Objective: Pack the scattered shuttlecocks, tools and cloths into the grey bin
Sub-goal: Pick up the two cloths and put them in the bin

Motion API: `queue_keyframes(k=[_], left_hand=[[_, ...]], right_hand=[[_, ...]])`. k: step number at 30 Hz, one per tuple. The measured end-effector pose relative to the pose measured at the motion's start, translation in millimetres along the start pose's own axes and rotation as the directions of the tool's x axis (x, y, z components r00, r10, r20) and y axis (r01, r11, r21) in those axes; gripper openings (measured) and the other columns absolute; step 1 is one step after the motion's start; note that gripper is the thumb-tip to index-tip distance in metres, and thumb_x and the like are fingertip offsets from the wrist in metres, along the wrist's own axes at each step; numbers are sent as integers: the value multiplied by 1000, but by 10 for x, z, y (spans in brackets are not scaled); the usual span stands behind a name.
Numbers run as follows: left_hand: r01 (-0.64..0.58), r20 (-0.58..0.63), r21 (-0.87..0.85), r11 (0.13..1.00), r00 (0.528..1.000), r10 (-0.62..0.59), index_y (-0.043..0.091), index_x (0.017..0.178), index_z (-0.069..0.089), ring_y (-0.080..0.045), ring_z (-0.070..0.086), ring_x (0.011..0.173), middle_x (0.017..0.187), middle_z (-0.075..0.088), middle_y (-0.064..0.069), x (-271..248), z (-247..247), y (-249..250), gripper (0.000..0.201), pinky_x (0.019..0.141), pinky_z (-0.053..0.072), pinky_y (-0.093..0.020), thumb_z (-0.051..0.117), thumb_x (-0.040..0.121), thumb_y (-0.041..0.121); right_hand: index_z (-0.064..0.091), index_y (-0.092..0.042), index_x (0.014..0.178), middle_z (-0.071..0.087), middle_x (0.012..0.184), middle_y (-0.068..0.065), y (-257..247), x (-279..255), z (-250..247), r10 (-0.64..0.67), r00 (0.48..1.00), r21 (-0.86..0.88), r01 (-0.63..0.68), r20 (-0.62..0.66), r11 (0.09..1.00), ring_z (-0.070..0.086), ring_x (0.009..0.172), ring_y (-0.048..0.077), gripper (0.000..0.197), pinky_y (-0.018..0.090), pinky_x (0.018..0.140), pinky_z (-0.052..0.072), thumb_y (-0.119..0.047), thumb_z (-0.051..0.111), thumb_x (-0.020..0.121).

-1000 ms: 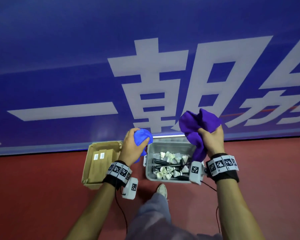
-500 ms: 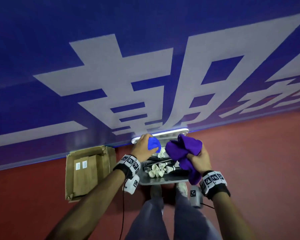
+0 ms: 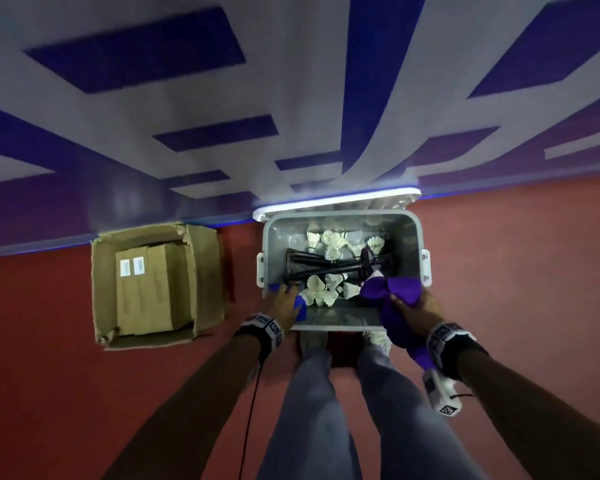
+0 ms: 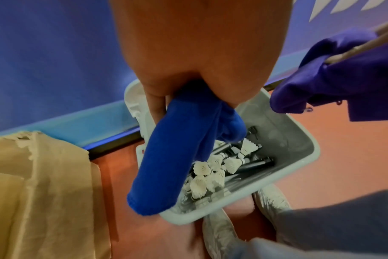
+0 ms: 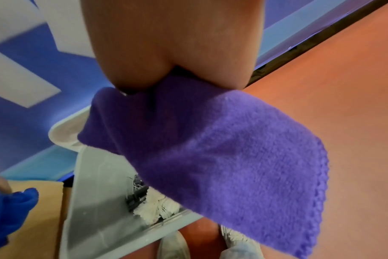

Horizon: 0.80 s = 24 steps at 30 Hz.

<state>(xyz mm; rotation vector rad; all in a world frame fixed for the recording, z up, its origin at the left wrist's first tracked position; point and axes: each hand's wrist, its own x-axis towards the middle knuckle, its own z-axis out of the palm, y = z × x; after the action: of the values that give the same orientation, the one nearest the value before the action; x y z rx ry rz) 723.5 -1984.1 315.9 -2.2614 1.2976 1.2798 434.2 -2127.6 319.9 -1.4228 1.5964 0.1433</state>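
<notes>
The grey bin stands open on the red floor and holds several white shuttlecocks and black tools. My left hand grips a blue cloth over the bin's near left corner; the cloth hangs down past the rim. My right hand grips a purple cloth over the near right corner, part of it trailing toward my wrist. In the left wrist view the bin lies below the blue cloth, with the purple cloth at the upper right.
An open cardboard box with flat brown packs inside stands left of the bin. The bin's white lid leans against a blue and white banner wall behind. My legs and shoes stand right at the bin's near side.
Both hands came down from chest height to the bin's near rim, still holding the cloths. The head view tipped downward and moved closer to the bin.
</notes>
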Motion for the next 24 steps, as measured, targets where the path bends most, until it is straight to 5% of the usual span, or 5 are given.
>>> queue_keyframes(k=[5, 10, 13, 16, 24], left_hand=[[-21, -8, 35, 999, 1000, 22, 20, 143, 50, -33, 58, 121, 140, 52, -11, 372, 579, -153, 40, 96, 49, -41, 48, 104, 28], [-27, 11, 76, 997, 1000, 26, 29, 161, 25, -40, 56, 125, 163, 27, -11, 696, 763, -142, 54, 98, 48, -44, 38, 109, 38], [-27, -47, 27, 999, 998, 29, 31, 163, 15, -39, 54, 128, 166, 22, -9, 767, 800, -163, 61, 100, 50, -46, 35, 108, 45], [-14, -54, 11, 1000, 998, 14, 31, 164, 8, -38, 49, 134, 167, 21, -8, 719, 774, -163, 70, 101, 49, -50, 42, 104, 42], [-8, -101, -107, 994, 995, -3, 22, 162, 17, -36, 51, 133, 162, 30, -10, 325, 296, -33, 74, 103, 48, -52, 42, 96, 44]], right_hand=[[56, -7, 134, 67, 126, 20, 226, 495, 346, -17, 998, -101, 24, 63, 995, 63, 118, 34, 57, 22, 94, 40, -37, 76, 90], [43, -18, 146, 55, 140, 21, 362, 1024, 644, 36, 988, -128, -17, 151, 992, 54, 132, 34, 114, 41, 115, 40, -96, 50, 63], [32, -15, 156, 44, 146, 25, 257, 1097, 687, 60, 986, -268, -16, 157, 963, 51, 134, 39, 95, 38, 116, 36, -71, 62, 86], [28, -12, 157, 40, 146, 29, 224, 1100, 690, 80, 987, -368, -23, 141, 930, 53, 130, 43, 81, 39, 110, 40, -45, 67, 94], [49, -8, 136, 59, 129, 25, -57, 591, 305, 67, 991, -322, -26, 116, 946, 60, 116, 40, 61, 34, 94, 46, -38, 73, 89]])
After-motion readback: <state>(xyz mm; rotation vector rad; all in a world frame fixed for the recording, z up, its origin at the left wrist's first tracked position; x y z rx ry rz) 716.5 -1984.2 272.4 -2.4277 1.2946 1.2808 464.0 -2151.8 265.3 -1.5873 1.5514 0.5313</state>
